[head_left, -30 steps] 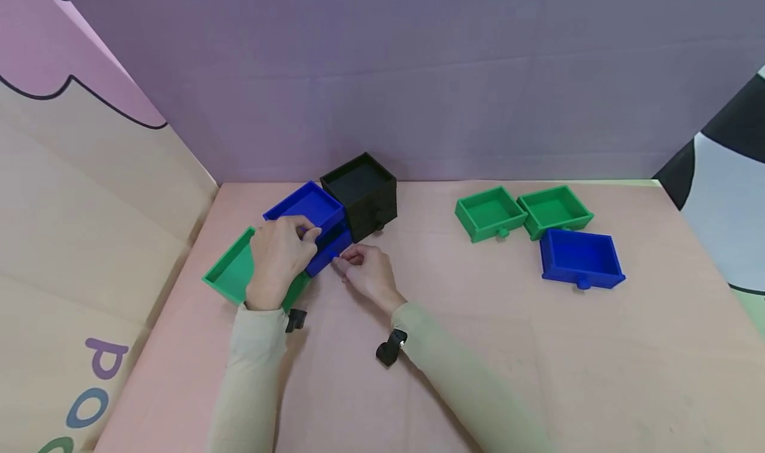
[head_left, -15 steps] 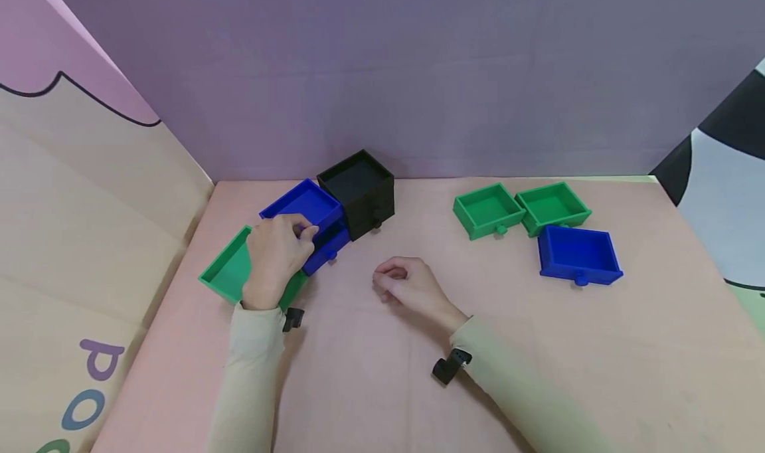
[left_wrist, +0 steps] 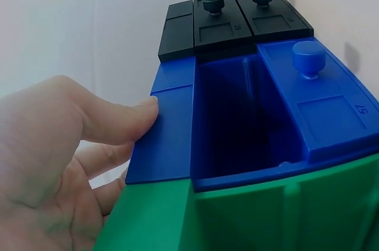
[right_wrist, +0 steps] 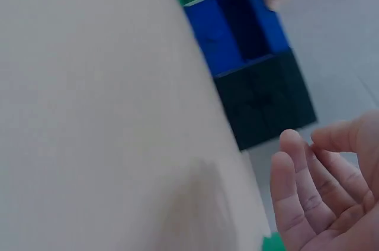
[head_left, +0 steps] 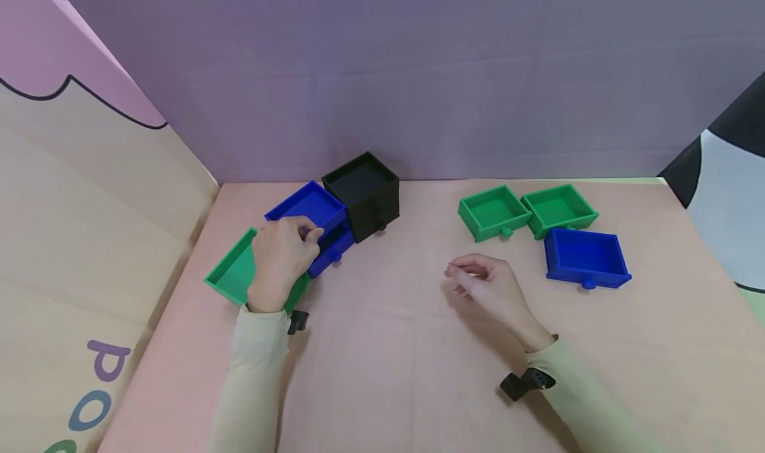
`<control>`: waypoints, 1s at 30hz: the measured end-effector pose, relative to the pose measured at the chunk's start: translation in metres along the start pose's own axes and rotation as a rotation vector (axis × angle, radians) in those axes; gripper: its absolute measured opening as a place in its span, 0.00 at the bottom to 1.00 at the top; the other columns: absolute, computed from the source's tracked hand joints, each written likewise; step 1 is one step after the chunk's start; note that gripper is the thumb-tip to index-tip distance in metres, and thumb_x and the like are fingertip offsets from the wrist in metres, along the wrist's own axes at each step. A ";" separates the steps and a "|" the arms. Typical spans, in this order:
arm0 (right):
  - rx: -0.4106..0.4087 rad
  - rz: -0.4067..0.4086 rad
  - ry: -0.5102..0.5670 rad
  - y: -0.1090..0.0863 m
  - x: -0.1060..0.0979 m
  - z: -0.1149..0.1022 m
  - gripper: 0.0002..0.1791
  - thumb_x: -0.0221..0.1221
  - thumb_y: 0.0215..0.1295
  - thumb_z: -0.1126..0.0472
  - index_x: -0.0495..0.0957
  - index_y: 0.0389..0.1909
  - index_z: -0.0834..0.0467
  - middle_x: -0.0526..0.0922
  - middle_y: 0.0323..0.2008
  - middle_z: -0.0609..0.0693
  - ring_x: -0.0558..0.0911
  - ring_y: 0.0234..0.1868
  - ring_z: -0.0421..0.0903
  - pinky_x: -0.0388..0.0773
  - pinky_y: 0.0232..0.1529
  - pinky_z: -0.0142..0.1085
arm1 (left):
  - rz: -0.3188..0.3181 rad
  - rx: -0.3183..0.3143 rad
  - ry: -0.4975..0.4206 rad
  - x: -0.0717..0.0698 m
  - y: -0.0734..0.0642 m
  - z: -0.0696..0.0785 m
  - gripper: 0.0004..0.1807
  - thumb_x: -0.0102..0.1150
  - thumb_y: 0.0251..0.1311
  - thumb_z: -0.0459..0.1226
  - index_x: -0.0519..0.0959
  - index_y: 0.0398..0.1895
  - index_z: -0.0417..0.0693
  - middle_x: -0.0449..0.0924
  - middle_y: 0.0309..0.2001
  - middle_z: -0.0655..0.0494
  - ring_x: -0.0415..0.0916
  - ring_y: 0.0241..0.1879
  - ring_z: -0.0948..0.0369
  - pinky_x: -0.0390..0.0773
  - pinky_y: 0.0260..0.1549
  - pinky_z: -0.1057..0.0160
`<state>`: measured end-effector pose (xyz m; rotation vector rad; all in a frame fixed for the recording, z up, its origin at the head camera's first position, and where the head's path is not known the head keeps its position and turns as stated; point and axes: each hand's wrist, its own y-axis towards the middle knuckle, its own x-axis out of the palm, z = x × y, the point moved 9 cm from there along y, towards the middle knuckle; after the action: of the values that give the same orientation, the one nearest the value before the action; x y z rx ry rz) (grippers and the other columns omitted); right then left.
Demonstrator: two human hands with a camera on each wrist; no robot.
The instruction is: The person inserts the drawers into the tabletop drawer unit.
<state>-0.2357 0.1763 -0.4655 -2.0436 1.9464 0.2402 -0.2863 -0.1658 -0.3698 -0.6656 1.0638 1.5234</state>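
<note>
Currently, the left hand [head_left: 277,259] pinches the blue cabinet [head_left: 311,202], between a black cabinet [head_left: 373,206] and a green one [head_left: 235,271]; its knob [head_left: 337,257] points near-right, their row's long axis slanting back-right. The right hand [head_left: 491,289] hovers, loosely curled.

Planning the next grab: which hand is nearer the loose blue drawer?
Right. The right hand is left of the loose blue drawer, apart from it; the left hand holds the blue cabinet, farther left.

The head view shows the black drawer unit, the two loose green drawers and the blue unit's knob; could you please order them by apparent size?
1. Black drawer unit
2. Left green drawer and right green drawer: they look alike, so I leave these two unranked.
3. Knob on the blue unit, plainly smallest.
</note>
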 end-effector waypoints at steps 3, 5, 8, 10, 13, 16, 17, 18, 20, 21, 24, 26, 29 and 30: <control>0.038 0.020 0.016 -0.007 -0.025 0.007 0.23 0.65 0.76 0.55 0.80 0.62 0.67 0.92 0.47 0.55 0.91 0.33 0.42 0.89 0.36 0.34 | 0.008 0.008 0.004 0.000 0.000 0.001 0.10 0.67 0.69 0.42 0.92 0.36 0.46 0.87 0.24 0.50 0.75 0.19 0.54 0.67 0.17 0.63; 0.052 0.033 0.006 -0.010 -0.040 0.011 0.26 0.63 0.78 0.52 0.79 0.65 0.67 0.93 0.46 0.47 0.92 0.35 0.42 0.89 0.38 0.35 | 0.015 0.011 0.007 0.000 0.000 0.002 0.10 0.68 0.69 0.42 0.92 0.35 0.46 0.87 0.24 0.50 0.75 0.18 0.54 0.66 0.17 0.63; 0.048 0.059 -0.009 -0.015 -0.062 0.016 0.28 0.61 0.79 0.49 0.77 0.66 0.68 0.91 0.44 0.36 0.92 0.37 0.42 0.89 0.39 0.34 | 0.020 0.016 0.004 0.000 0.000 0.002 0.10 0.68 0.69 0.42 0.92 0.36 0.46 0.86 0.22 0.50 0.73 0.17 0.55 0.64 0.16 0.63; 0.044 0.079 -0.026 -0.018 -0.076 0.020 0.29 0.60 0.80 0.48 0.76 0.66 0.68 0.89 0.41 0.29 0.92 0.37 0.41 0.89 0.39 0.34 | 0.016 0.021 0.001 0.001 0.001 0.002 0.10 0.68 0.69 0.42 0.92 0.36 0.46 0.85 0.21 0.50 0.72 0.16 0.56 0.64 0.15 0.64; 0.041 0.097 -0.053 -0.023 -0.096 0.028 0.29 0.59 0.81 0.49 0.75 0.67 0.70 0.87 0.40 0.25 0.91 0.36 0.39 0.89 0.38 0.33 | 0.016 0.022 0.001 0.001 0.002 0.002 0.10 0.68 0.69 0.42 0.92 0.36 0.46 0.86 0.22 0.50 0.73 0.17 0.55 0.64 0.16 0.64; 0.066 0.114 -0.084 -0.027 -0.114 0.040 0.30 0.58 0.81 0.50 0.74 0.68 0.70 0.86 0.39 0.23 0.90 0.35 0.36 0.88 0.38 0.31 | 0.018 0.015 0.001 0.001 0.001 0.001 0.10 0.68 0.69 0.42 0.93 0.36 0.47 0.86 0.22 0.50 0.74 0.17 0.55 0.65 0.17 0.63; 0.077 0.119 -0.098 -0.028 -0.120 0.044 0.30 0.58 0.81 0.49 0.74 0.68 0.70 0.85 0.38 0.22 0.90 0.35 0.35 0.88 0.38 0.31 | 0.018 0.014 0.000 0.001 0.001 0.001 0.10 0.68 0.69 0.42 0.93 0.36 0.47 0.86 0.22 0.50 0.74 0.17 0.55 0.65 0.17 0.63; 0.092 0.126 -0.100 -0.030 -0.126 0.049 0.30 0.58 0.81 0.49 0.73 0.68 0.70 0.84 0.38 0.21 0.90 0.35 0.34 0.88 0.37 0.31 | 0.018 0.013 0.000 0.001 0.001 0.001 0.10 0.68 0.69 0.42 0.93 0.36 0.47 0.85 0.21 0.50 0.73 0.17 0.55 0.64 0.17 0.63; 0.122 0.141 -0.100 -0.033 -0.137 0.059 0.30 0.58 0.81 0.49 0.73 0.68 0.71 0.83 0.37 0.20 0.90 0.34 0.33 0.88 0.37 0.30 | 0.016 0.012 -0.001 0.001 0.001 0.001 0.10 0.68 0.69 0.43 0.93 0.36 0.47 0.85 0.21 0.51 0.73 0.17 0.55 0.64 0.17 0.63; 0.138 0.144 -0.104 -0.035 -0.141 0.063 0.31 0.57 0.81 0.49 0.72 0.68 0.71 0.83 0.36 0.20 0.89 0.34 0.33 0.88 0.37 0.30 | 0.015 0.013 -0.001 0.000 0.001 0.001 0.10 0.68 0.69 0.43 0.93 0.36 0.47 0.85 0.21 0.51 0.72 0.17 0.55 0.64 0.17 0.63; 0.180 0.153 -0.105 -0.038 -0.154 0.075 0.32 0.56 0.82 0.47 0.71 0.68 0.72 0.84 0.33 0.23 0.89 0.33 0.32 0.87 0.37 0.29 | 0.013 0.012 -0.002 0.001 0.001 0.000 0.10 0.68 0.69 0.43 0.93 0.37 0.47 0.85 0.21 0.51 0.72 0.16 0.56 0.64 0.17 0.63; 0.211 0.160 -0.128 -0.040 -0.162 0.082 0.33 0.54 0.83 0.46 0.70 0.68 0.72 0.84 0.32 0.24 0.89 0.32 0.31 0.87 0.37 0.28 | 0.010 0.012 -0.002 0.001 0.001 -0.001 0.10 0.68 0.69 0.43 0.93 0.37 0.47 0.85 0.21 0.51 0.72 0.16 0.56 0.64 0.17 0.63; 0.250 0.174 -0.144 -0.042 -0.171 0.089 0.33 0.53 0.83 0.45 0.70 0.68 0.72 0.84 0.30 0.27 0.88 0.31 0.32 0.87 0.36 0.28 | 0.011 0.007 -0.001 0.000 0.001 -0.002 0.10 0.68 0.69 0.43 0.93 0.37 0.47 0.87 0.23 0.51 0.73 0.17 0.55 0.64 0.17 0.63; 0.262 0.179 -0.150 -0.042 -0.173 0.091 0.33 0.53 0.82 0.45 0.70 0.68 0.72 0.84 0.30 0.27 0.88 0.31 0.32 0.87 0.36 0.28 | 0.013 0.006 0.004 -0.001 0.000 -0.002 0.10 0.69 0.68 0.43 0.93 0.37 0.48 0.87 0.23 0.51 0.74 0.17 0.55 0.65 0.17 0.63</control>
<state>-0.1966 0.3711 -0.4898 -1.6437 1.9535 0.1629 -0.2868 -0.1681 -0.3698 -0.6590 1.0769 1.5306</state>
